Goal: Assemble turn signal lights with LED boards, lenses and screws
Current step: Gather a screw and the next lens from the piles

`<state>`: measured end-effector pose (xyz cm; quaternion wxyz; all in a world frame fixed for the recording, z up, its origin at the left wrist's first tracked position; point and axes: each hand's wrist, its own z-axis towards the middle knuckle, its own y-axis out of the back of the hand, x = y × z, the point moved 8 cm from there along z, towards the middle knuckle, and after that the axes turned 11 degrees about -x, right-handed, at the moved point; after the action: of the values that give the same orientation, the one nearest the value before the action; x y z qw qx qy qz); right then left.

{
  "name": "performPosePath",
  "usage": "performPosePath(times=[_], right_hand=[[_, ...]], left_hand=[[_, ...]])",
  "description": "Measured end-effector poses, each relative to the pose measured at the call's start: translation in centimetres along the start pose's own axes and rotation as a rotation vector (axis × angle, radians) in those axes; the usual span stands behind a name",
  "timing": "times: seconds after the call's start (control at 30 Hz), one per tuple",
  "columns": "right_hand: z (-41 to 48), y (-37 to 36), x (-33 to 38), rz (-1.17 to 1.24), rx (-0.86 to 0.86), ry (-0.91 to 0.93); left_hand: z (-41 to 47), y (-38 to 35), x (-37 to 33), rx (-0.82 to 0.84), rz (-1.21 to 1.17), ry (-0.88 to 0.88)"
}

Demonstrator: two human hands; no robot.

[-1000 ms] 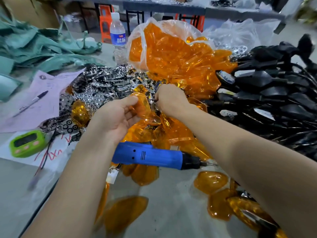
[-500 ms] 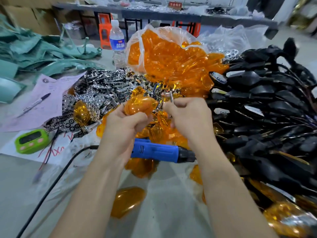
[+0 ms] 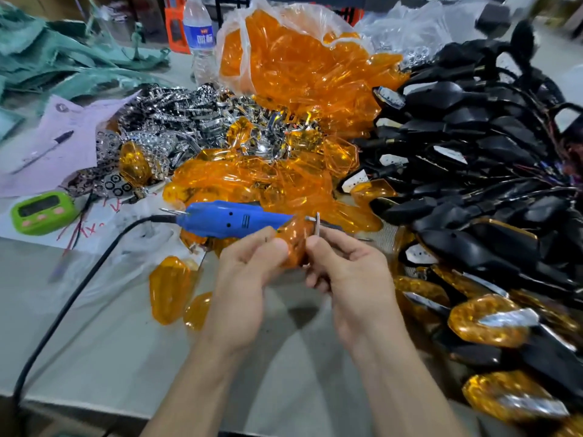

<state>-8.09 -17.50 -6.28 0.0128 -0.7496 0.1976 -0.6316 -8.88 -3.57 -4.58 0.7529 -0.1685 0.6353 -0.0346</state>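
Left hand (image 3: 249, 266) grips an amber lens (image 3: 291, 244), thumb and curled fingers round it — right hand (image 3: 344, 263) pinches a thin metal piece (image 3: 317, 224) at the lens's far edge. I see both over the desk (image 3: 126, 342), just before the blue screwdriver (image 3: 233, 217).

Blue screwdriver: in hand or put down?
Put down. The blue screwdriver lies on its side among orange lenses; left hand grips a lens, right hand pinches a metal part.
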Motion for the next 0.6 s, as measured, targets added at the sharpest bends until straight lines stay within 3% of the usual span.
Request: performPosePath(times=[0.13,0.33,0.5,0.6], right_hand=[[-0.4,0.7,0.4,-0.061,0.015,0.109],[-0.7,1.4,0.1,-0.274,-0.062,0.231],[-1.9,2.2,-0.6,-0.404,-0.146,0.300],[-2.6,2.3,-0.4,-0.354,-0.173,0.370]], left_hand=[[0.5,0.8,0.3,-0.074,0.112,0.078],[-0.8,1.3,0.7,0.109,0.273,0.158],[-1.2,2.8,1.0,-0.146,0.313,0.172],[-1.5,2.5,1.4,-0.157,0.277,0.187]])
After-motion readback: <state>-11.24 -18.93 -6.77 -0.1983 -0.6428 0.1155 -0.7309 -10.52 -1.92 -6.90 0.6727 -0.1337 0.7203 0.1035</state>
